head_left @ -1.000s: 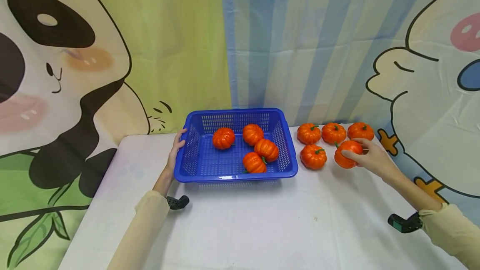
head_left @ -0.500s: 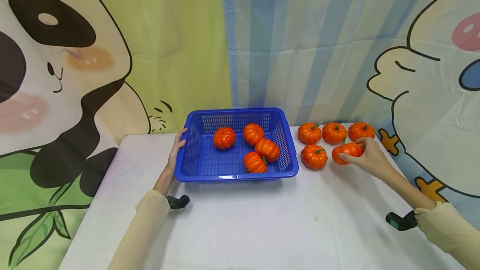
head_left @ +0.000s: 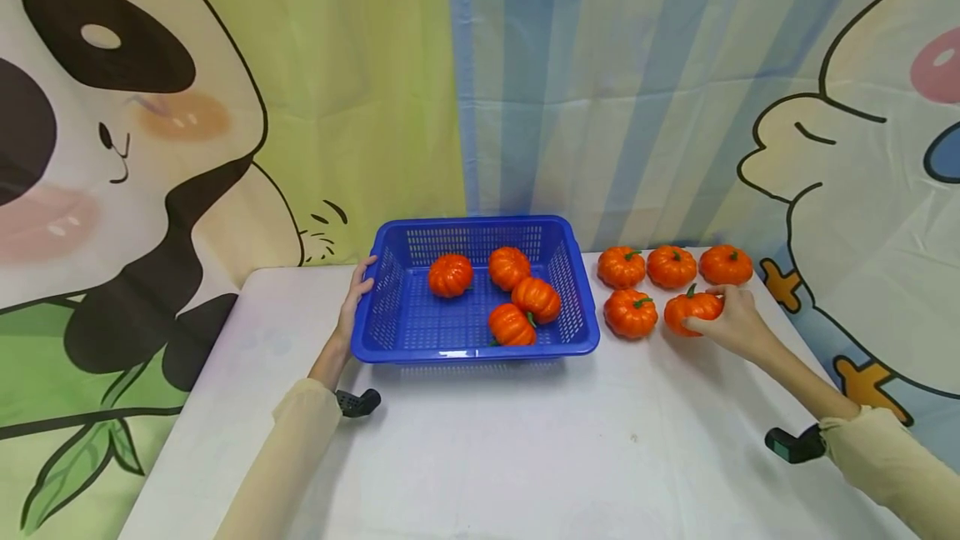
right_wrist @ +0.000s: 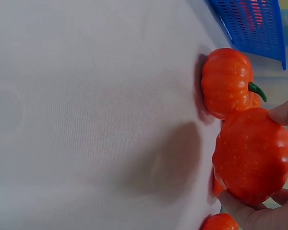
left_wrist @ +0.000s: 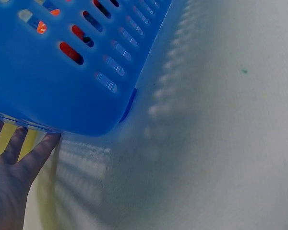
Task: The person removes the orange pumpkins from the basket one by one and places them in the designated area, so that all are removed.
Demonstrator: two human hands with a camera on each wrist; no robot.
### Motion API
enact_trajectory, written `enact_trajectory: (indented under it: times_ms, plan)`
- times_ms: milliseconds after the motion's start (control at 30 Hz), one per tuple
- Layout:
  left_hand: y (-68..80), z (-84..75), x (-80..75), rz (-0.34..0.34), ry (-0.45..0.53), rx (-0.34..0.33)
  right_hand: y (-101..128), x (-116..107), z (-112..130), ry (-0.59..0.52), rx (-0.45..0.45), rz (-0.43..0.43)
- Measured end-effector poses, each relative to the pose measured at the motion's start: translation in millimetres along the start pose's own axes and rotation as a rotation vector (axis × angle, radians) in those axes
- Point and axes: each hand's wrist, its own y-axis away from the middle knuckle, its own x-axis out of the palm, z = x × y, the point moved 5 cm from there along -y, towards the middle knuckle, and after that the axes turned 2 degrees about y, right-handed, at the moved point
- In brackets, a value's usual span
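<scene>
I see the white table [head_left: 480, 457] running the full width in front of a cartoon backdrop [head_left: 112, 148]. On it sits the blue basket [head_left: 390, 319], the biggest item, with four orange pumpkins lying loose inside on its right half. My left hand [head_left: 354, 294] rests against the basket's left wall; from the left wrist view the fingers [left_wrist: 19, 153] are straight and slightly spread, touching the wall from below the rim, curled round nothing.

To the right of the basket, five pumpkins stand on the table. Three form a back row [head_left: 671, 266] near the backdrop. In front of them sits a lone pumpkin [head_left: 631, 312], just beside the basket's right wall. My right hand [head_left: 731, 322] grips the held pumpkin [head_left: 692, 312], fingers and thumb curled round it from the right side, stem tilted up-left. In the right wrist view it shows just beside the lone pumpkin [right_wrist: 226, 82], perhaps touching, I cannot tell. That lone pumpkin stands between the held one and the basket.
</scene>
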Motion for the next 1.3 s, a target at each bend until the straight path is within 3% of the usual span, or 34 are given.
enact_trajectory:
  times_ms: [200,700,967,1300]
  plan:
    - [0.3,-0.7,0.0,0.003,-0.005,0.000,-2,-1,0,-0.017,-0.046,-0.053]
    - [-1.1,2.6,-2.7,0.004,0.007,-0.009,-11,18,-27,-0.089,-0.048,-0.141]
    - [-0.3,2.8,-2.1,0.008,0.004,-0.016,-11,34,-32,0.036,-0.049,-0.066]
    - [-0.2,1.6,-1.3,0.006,-0.002,-0.020,-6,36,-30,0.048,-0.026,0.009]
